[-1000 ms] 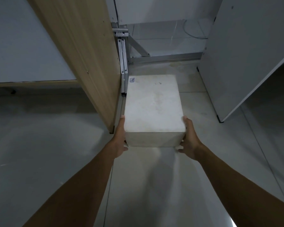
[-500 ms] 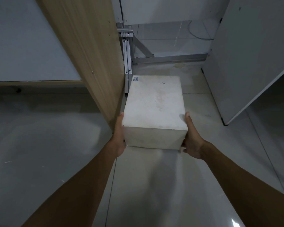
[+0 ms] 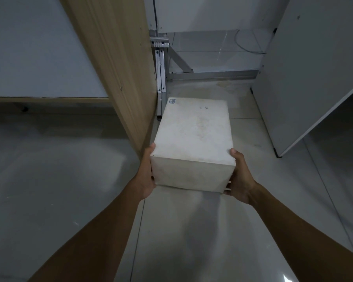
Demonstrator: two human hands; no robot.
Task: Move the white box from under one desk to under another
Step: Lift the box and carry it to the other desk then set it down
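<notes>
White rectangular box (image 3: 194,139) | matte, scuffed top, small blue label at far-left corner | closed | level, raised above floor | near end foremost

glossy tiled floor (image 3: 192,241), wooden panel (image 3: 114,64) standing

The box (image 3: 194,135) carries a small blue-printed sticker (image 3: 172,101) at its far left top corner — too small to read — and faint pen marks (image 3: 203,108) nearby, unclear.

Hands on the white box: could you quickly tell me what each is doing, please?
Left hand: closed on the white box, left side.
Right hand: closed on its right side.
</notes>
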